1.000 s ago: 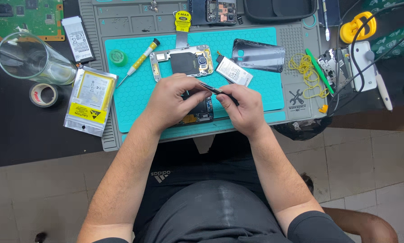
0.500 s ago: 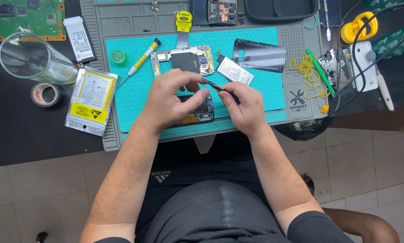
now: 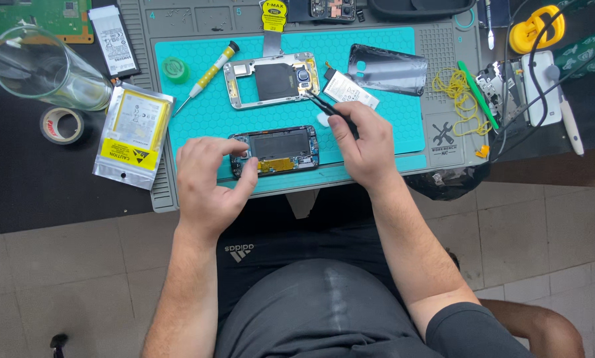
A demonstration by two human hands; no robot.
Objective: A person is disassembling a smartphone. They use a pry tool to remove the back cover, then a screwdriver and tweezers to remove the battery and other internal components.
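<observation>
An opened phone body (image 3: 276,150) lies near the front edge of a teal work mat (image 3: 198,119). My left hand (image 3: 208,179) rests at its left end, thumb and fingers touching the phone's corner. My right hand (image 3: 365,142) grips black tweezers (image 3: 324,106) whose tips reach the right edge of a silver phone mid-frame (image 3: 271,81) lying farther back on the mat. A small battery (image 3: 350,89) sits just right of the tweezer tips, and a dark back cover (image 3: 387,69) lies beyond it.
A yellow-handled screwdriver (image 3: 208,76), a green tape roll (image 3: 175,68), a foil battery pouch (image 3: 133,132), a glass (image 3: 42,66), a tape ring (image 3: 62,124), yellow bands (image 3: 453,86), a green pry tool (image 3: 478,96) and cables surround the mat.
My hands have parted from above the phone body. The right hand moved up and back with the tweezers to the mid-frame; the left hand slid down to the phone's left end.
</observation>
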